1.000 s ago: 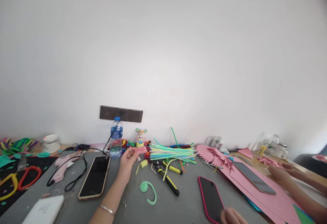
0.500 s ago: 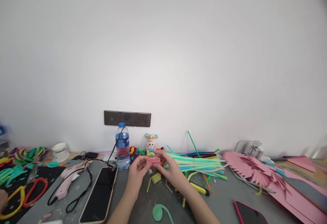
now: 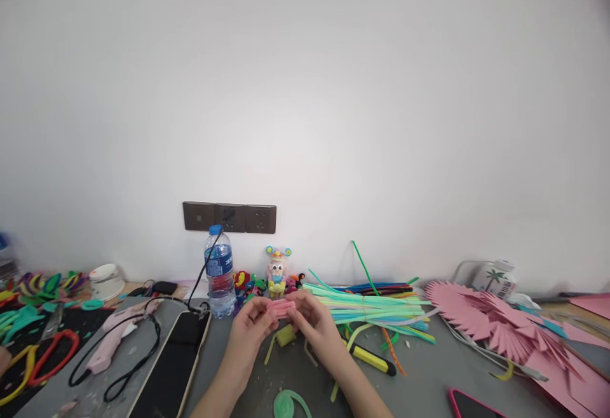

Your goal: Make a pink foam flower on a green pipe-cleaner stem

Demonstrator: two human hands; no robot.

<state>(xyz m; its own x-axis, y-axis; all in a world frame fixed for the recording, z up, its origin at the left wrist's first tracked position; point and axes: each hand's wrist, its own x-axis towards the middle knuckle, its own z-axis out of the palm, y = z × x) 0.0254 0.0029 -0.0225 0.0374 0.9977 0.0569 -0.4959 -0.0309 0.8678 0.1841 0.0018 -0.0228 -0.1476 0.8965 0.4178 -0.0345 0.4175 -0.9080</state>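
White wall (image 3: 305,100) rises behind a grey worktop (image 3: 419,377) spread with craft materials. Between the two hands, just in front of a small figurine (image 3: 277,270), is a pink bundle (image 3: 281,307). The left hand (image 3: 248,335) has its grip closed on one end, thumb against fingers; the right hand (image 3: 321,332) pinches the other end likewise. Near the hands lie a yellow piece (image 3: 286,335) and a green coil (image 3: 284,405). Farther out, a water bottle (image 3: 220,284) stands upright on the left beyond a phone (image 3: 166,367), while pale pipe cleaners (image 3: 366,307) and pleated pink paper (image 3: 481,319) spread to the right.
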